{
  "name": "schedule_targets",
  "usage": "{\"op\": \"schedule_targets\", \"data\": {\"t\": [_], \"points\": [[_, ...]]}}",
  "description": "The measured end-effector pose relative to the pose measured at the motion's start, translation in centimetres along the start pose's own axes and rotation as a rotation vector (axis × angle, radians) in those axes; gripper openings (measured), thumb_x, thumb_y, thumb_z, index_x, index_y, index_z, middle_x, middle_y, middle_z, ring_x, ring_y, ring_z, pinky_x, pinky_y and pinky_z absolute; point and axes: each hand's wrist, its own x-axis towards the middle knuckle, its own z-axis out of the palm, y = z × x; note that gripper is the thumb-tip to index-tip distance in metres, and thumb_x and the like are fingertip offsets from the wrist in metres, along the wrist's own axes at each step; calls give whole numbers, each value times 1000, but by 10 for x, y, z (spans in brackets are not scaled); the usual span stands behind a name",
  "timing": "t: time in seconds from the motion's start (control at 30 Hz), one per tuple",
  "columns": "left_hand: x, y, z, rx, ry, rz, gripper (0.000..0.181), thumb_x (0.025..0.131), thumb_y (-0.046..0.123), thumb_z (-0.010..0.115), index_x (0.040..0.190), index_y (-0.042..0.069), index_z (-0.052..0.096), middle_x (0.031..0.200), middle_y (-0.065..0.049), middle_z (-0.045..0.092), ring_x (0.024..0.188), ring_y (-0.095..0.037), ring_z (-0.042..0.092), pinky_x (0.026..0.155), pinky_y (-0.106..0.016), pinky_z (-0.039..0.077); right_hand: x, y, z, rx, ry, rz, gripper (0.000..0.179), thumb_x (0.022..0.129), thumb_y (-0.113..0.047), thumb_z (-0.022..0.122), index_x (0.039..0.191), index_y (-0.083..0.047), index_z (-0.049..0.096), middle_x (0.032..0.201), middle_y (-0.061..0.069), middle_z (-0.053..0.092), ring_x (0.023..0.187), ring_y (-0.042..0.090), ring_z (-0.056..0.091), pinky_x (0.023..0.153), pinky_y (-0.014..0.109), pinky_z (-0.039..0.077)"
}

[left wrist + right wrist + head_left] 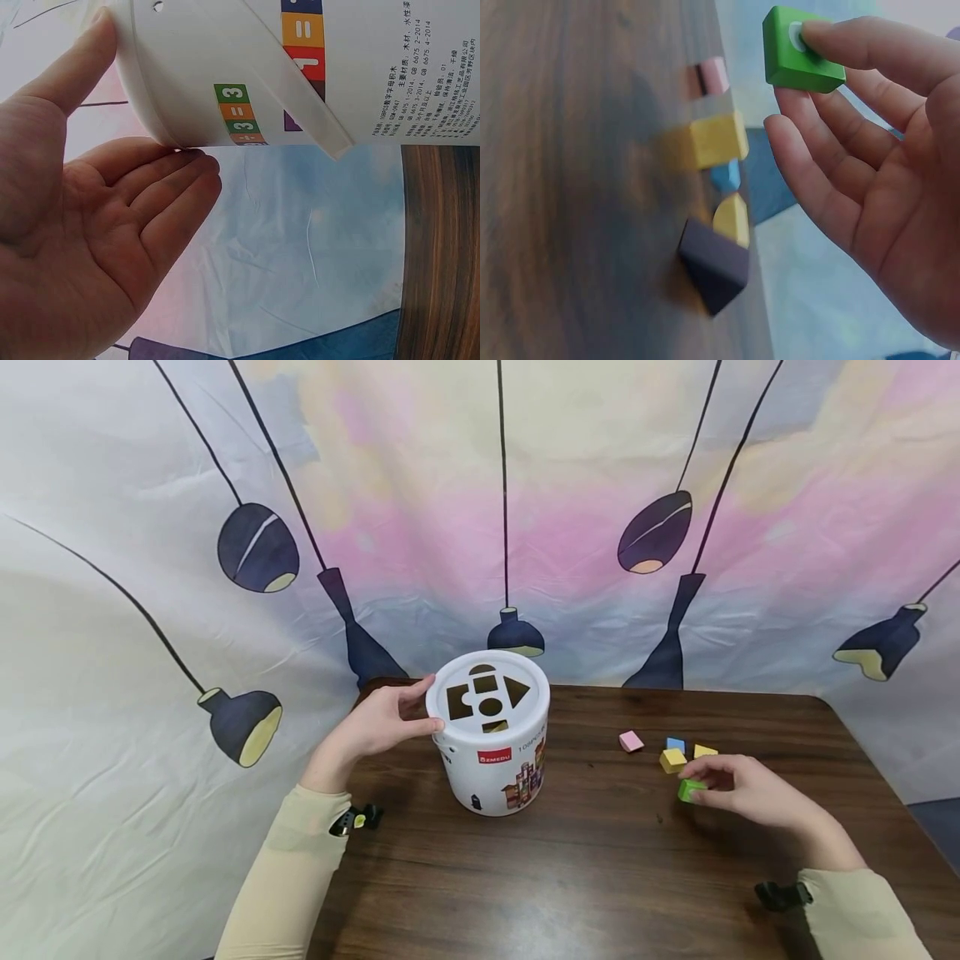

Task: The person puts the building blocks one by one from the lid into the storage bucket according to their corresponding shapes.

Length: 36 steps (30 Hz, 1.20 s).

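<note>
Green, the block (801,66) is pinched by the right grip (753,792) above the worktop (585,868), near a yellow cube (672,762). It is best held lightly by opposite faces — while the bucket (461,777) is kept steady by the left grip (375,722), laid with extended fingers at its rim (487,738). "ZMEDU" can be read on the red label (495,757); the block's white mark (795,35) is part-hidden.
</note>
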Motion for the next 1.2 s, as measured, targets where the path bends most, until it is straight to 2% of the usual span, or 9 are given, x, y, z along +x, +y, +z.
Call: {"op": "schedule_targets", "data": {"t": [0.13,0.4,0.6,0.83,0.93,1.07,1.13,1.2], "points": [[0,0,0,-10,-4,2,90,94,38,85,165,8,38,164,-14,44,143,-27,54,113,-48,48,13,-13,-2,7,-1,-40,27,99,-14,80,123,-5,74,107,1,72,92,9,67,76,28,58],[0,-2,2,-35,-4,4,91,94,38,86,165,9,38,164,-13,45,143,-25,54,113,-48,48,43,-45,-5,-31,-14,-174,23,98,-9,80,120,-15,76,100,-7,75,88,11,70,75,31,61],[0,-1,2,-33,-5,13,90,94,38,86,165,8,38,163,-13,46,142,-26,55,112,-48,49,63,-71,-7,-34,-37,-216,26,98,-11,80,123,-19,76,108,-6,76,91,12,71,77,32,61],[1,1,1,-10,-2,16,90,94,38,86,165,8,39,162,-14,47,141,-26,57,112,-48,50,78,-102,-6,15,-1,-322,26,98,-7,80,121,-18,75,107,-6,77,91,16,75,81,31,63],[1,2,1,-4,0,11,90,94,38,86,165,8,39,163,-14,47,142,-27,55,112,-48,49,85,-117,-5,50,11,-353,27,97,-7,80,121,-18,75,106,-5,77,87,17,74,77,31,63],[1,2,0,5,2,1,90,94,38,86,165,8,39,163,-14,46,143,-28,54,113,-49,49,95,-137,-1,103,18,-370,27,98,-9,80,122,-19,74,105,-3,77,73,20,69,58,31,59],[0,3,0,6,1,-1,90,94,37,86,165,7,39,163,-14,46,144,-28,53,113,-49,48,100,-148,2,118,30,-387,27,98,-9,81,122,-18,75,104,-3,77,72,20,69,57,31,58],[1,3,0,10,1,-1,90,94,37,86,165,7,39,163,-14,46,144,-28,53,113,-49,48,106,-159,6,121,45,-408,26,97,-10,82,121,-18,76,106,-4,77,79,19,72,63,31,61]]}}
